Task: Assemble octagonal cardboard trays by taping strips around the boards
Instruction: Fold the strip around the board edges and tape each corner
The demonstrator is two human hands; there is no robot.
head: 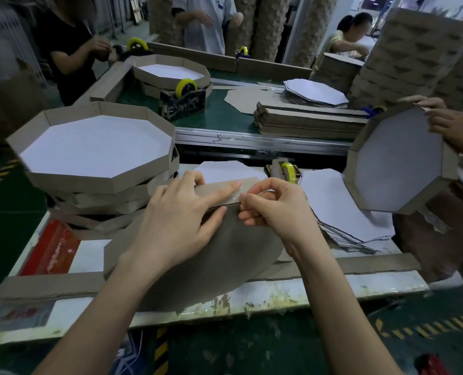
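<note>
Single head view, angled forward-down, close over workbench [279,290].

Across from me, a person in a black top [68,50] is standing at the green belt [225,117]. Another in a white shirt [206,25] is standing behind it, and a third in yellow [345,36] is sitting at far right. A red printed sheet [51,247] is lying on my surface [279,293] at left. Yellow-black striping [161,350] is running along the green floor [8,212] below.

No words or numbers can be read; the red sheet [51,247] on the table [319,289] shows white marks, too blurry.
</note>
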